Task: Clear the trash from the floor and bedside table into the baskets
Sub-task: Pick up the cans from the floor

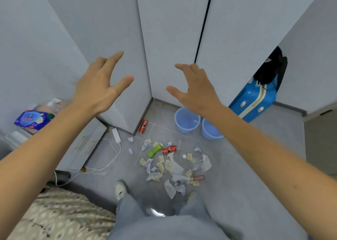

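Observation:
My left hand (99, 86) and my right hand (195, 88) are raised in front of me, fingers spread, holding nothing, well above the floor. Trash lies scattered on the grey floor: crumpled tissues (175, 168), small yellow wrappers (160, 165), a green bottle (154, 150), a red can (169, 150) and a small pink tube (197, 177). Another red can (143, 126) lies by the wardrobe corner. Two light blue baskets (186, 120) (209, 130) stand side by side beyond the pile, partly hidden by my right forearm. On the bedside table (85, 146) at left sits a blue packet (32, 119).
Grey wardrobe doors rise straight ahead. A blue suitcase (253, 101) with a black bag on top leans at the right. A white power strip (116, 135) and its cable trail across the floor by the bedside table. The bed (60, 216) is at lower left; my feet stand near the pile.

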Available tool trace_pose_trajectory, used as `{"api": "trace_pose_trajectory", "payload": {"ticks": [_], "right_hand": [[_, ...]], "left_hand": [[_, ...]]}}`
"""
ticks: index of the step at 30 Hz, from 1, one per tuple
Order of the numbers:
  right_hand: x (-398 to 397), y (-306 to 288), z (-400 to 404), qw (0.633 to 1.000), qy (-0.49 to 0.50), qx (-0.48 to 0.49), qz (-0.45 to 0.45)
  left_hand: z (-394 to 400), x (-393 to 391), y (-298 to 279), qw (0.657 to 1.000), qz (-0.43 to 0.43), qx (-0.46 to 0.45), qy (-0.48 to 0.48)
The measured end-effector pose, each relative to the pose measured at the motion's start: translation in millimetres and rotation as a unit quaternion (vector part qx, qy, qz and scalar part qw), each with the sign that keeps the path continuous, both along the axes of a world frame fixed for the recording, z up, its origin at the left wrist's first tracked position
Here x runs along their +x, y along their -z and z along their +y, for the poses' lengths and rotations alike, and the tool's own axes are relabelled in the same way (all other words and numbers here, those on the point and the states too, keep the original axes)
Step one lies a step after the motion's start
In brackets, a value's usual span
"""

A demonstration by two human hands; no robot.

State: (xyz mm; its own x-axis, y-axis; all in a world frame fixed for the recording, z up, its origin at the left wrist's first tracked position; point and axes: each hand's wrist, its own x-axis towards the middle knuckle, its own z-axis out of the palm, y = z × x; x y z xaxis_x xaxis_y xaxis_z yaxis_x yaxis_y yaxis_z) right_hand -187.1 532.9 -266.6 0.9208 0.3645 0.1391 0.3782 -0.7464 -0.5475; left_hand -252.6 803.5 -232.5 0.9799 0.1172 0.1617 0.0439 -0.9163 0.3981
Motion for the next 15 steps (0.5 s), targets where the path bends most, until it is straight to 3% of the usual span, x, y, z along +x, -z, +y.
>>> {"api": "trace_pose_trajectory", "payload": {"ticks": [8,15], "right_hand": [[-26,10,106,0.994,0.102,0.023,0.011],[-62,25,135,0.988,0.148,0.015,0.032]], "left_hand": [[121,8,17,0.996,0.008,-0.052,0.065],[151,3,32,0.991,0.051,-0.077,0.1]]}}
